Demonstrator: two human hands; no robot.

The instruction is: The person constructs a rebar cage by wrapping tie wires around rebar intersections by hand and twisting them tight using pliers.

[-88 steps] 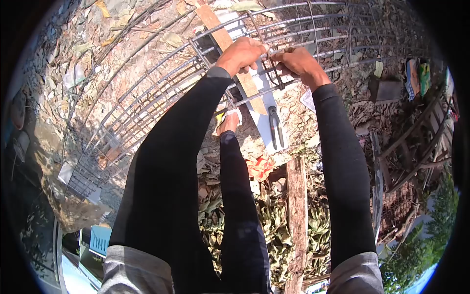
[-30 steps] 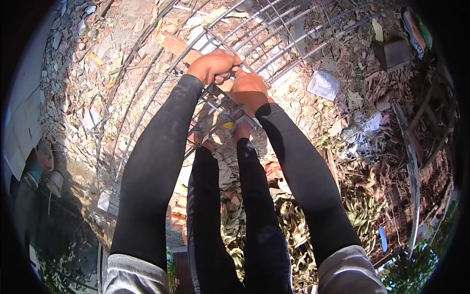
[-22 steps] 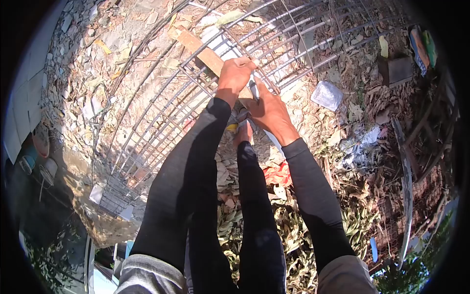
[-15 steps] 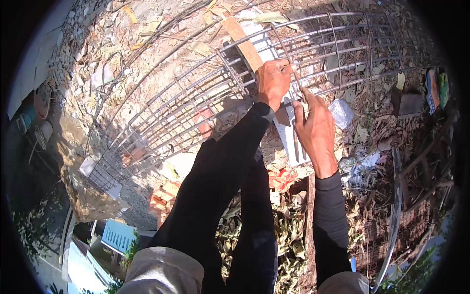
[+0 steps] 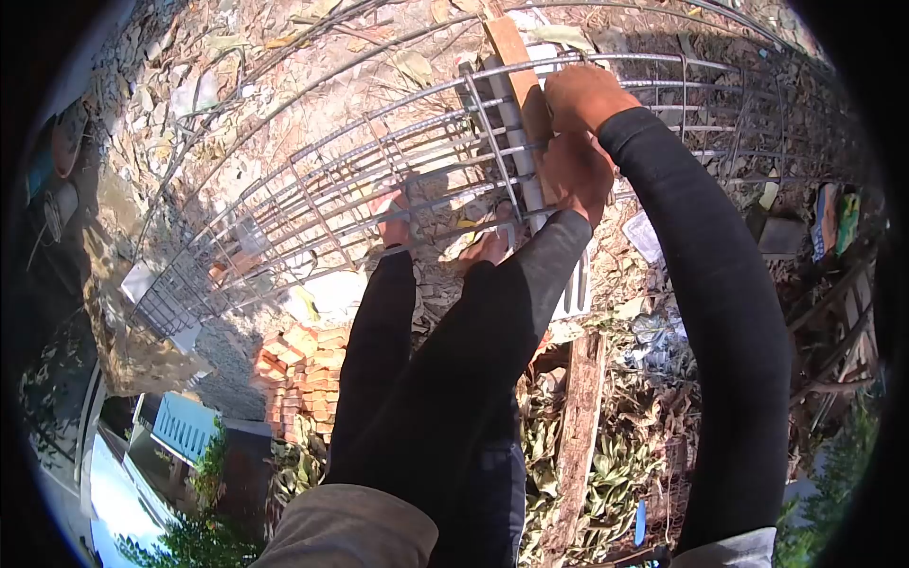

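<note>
held right hand (image 5: 585, 95) curled just beyond left hand (image 5: 578, 174), at rebar cage (image 5: 490, 135) stretched across littered ground (image 5: 327, 109), near wooden board (image 5: 532, 99); could not make out either hand's grip, with fingertips hidden.

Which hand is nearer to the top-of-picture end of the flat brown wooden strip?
Right: the right hand is beside the strip, lower in the picture than that end. The left hand is lower still, farther down the strip.

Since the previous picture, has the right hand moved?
Yes: the right hand went from the near edge of the rebar cage to its far side, by the plank.
</note>
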